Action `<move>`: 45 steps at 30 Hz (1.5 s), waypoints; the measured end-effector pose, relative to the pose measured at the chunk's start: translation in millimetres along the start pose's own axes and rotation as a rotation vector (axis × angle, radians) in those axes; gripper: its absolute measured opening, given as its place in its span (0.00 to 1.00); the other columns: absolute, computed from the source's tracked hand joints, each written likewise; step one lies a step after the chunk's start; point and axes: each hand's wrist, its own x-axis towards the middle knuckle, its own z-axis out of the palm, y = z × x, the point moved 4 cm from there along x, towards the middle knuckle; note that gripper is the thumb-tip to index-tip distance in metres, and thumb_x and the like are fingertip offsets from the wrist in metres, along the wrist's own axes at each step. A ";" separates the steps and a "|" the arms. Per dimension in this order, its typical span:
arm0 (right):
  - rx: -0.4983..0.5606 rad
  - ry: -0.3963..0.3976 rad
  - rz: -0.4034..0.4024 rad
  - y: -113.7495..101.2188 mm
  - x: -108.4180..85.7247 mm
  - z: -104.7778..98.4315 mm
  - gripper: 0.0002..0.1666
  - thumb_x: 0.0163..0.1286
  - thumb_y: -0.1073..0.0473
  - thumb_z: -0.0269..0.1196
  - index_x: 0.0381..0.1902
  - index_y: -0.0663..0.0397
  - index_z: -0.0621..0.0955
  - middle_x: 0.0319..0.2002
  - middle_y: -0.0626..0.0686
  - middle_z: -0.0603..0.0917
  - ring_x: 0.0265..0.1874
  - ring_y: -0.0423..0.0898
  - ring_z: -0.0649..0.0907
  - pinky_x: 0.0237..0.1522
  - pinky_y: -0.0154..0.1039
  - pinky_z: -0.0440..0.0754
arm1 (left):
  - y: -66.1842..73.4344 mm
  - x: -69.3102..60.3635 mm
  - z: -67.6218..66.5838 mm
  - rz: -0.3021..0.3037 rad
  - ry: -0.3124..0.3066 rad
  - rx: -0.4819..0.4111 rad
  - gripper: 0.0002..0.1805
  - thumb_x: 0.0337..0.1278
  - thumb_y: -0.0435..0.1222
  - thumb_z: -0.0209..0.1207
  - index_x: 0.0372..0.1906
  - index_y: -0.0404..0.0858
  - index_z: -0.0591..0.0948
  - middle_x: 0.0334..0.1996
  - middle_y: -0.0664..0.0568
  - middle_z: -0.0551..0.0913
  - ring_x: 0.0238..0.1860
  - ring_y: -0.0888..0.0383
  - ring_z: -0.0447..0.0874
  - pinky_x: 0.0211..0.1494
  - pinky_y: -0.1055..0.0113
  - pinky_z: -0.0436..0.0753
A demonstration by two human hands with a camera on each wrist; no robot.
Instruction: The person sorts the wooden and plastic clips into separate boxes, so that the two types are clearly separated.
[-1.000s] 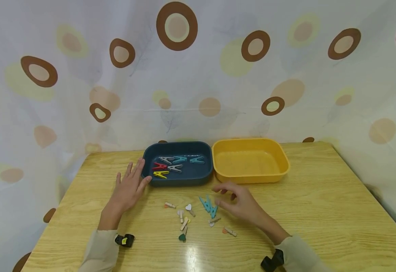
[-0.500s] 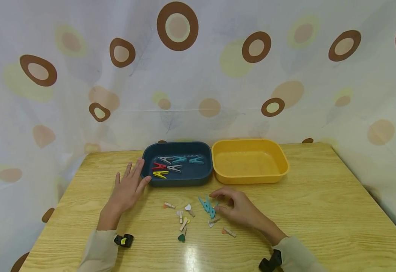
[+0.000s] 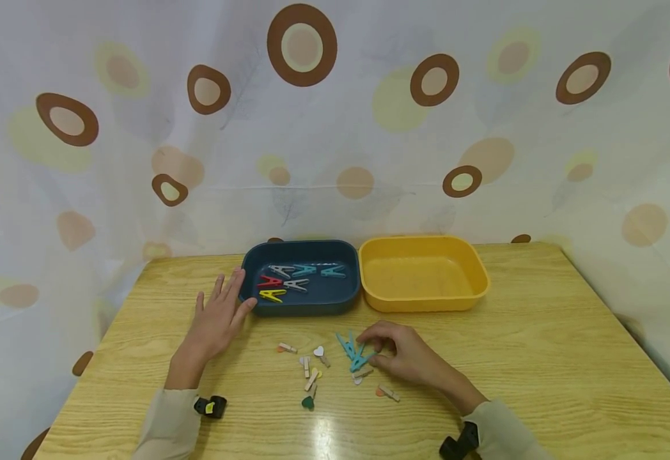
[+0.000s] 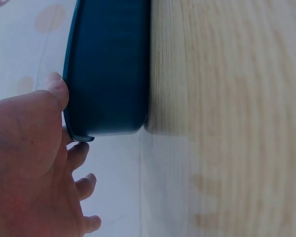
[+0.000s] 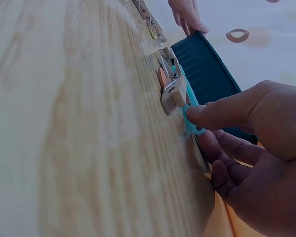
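Observation:
My left hand (image 3: 216,322) rests against the left end of the dark blue tray (image 3: 306,309), fingers spread and nearly straight; in the left wrist view its thumb (image 4: 58,91) touches the tray's rim. In front of the trays, my right hand (image 3: 406,351) pinches one end of a turquoise clothespin (image 3: 360,363) between thumb and fingers. That clothespin lies low at the table, beside a second turquoise clothespin (image 3: 348,345). Close by is a small wooden clothespin (image 3: 362,374) with a pale heart. From the right wrist view, the thumb (image 5: 207,116) presses on the turquoise plastic.
Several plastic clothespins, among them a yellow one (image 3: 272,295) and a red one (image 3: 269,281), lie in the blue tray. A yellow tray (image 3: 427,303) adjoins it. Small wooden heart clothespins, such as a green-heart one (image 3: 309,402), are scattered on the wooden table (image 3: 542,358). A patterned curtain hangs behind.
My right hand has come down and slightly toward me onto the nearer turquoise clothespin, which has turned and now points to the right. The left hand stays on the blue tray.

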 end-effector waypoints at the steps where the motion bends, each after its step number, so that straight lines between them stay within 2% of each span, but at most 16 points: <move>1: -0.001 -0.003 -0.001 0.2 0.2 0.1 0.19 0.62 0.73 0.71 0.50 0.55 0.87 0.41 0.50 0.85 0.36 0.47 0.80 0.37 0.37 0.79 | 0.0 0.1 -0.1 0.001 0.001 -0.002 0.40 0.82 0.56 0.39 0.84 0.38 0.46 0.83 0.43 0.47 0.81 0.35 0.40 0.72 0.25 0.39; 6: 0.000 -0.021 -0.013 0.0 0.2 -0.2 0.18 0.62 0.74 0.71 0.48 0.55 0.88 0.46 0.49 0.85 0.35 0.45 0.80 0.38 0.36 0.80 | -0.4 0.1 -0.4 0.000 0.003 -0.008 0.40 0.82 0.56 0.39 0.84 0.38 0.46 0.83 0.43 0.46 0.81 0.35 0.40 0.72 0.25 0.39; 13: -0.002 -0.033 0.010 0.1 -0.4 -1.5 0.17 0.62 0.73 0.71 0.47 0.55 0.88 0.46 0.49 0.86 0.36 0.44 0.81 0.40 0.37 0.80 | -0.3 0.2 -0.5 -0.005 0.003 -0.004 0.41 0.82 0.57 0.39 0.84 0.38 0.46 0.83 0.43 0.47 0.81 0.35 0.40 0.72 0.25 0.39; 19: 0.018 -0.027 0.031 0.7 -0.9 -3.8 0.16 0.62 0.74 0.71 0.47 0.55 0.88 0.45 0.49 0.86 0.35 0.44 0.81 0.36 0.35 0.79 | 1.3 -0.3 -1.9 -0.003 0.004 -0.002 0.40 0.82 0.56 0.39 0.84 0.38 0.47 0.82 0.42 0.47 0.81 0.35 0.40 0.72 0.25 0.39; 27: 0.006 -0.020 0.043 -0.5 -0.8 -7.3 0.17 0.61 0.74 0.71 0.46 0.55 0.88 0.45 0.49 0.87 0.35 0.40 0.81 0.35 0.34 0.79 | 2.9 -1.0 -2.9 0.001 0.013 -0.004 0.40 0.82 0.55 0.40 0.84 0.37 0.47 0.82 0.42 0.47 0.81 0.35 0.40 0.72 0.25 0.39; 45: 0.023 0.012 0.014 -4.8 0.0 -11.2 0.17 0.61 0.73 0.71 0.47 0.55 0.88 0.46 0.51 0.87 0.35 0.42 0.83 0.36 0.36 0.81 | -0.4 0.8 1.1 0.001 0.006 -0.002 0.40 0.82 0.57 0.38 0.84 0.38 0.46 0.83 0.43 0.46 0.81 0.35 0.40 0.72 0.25 0.39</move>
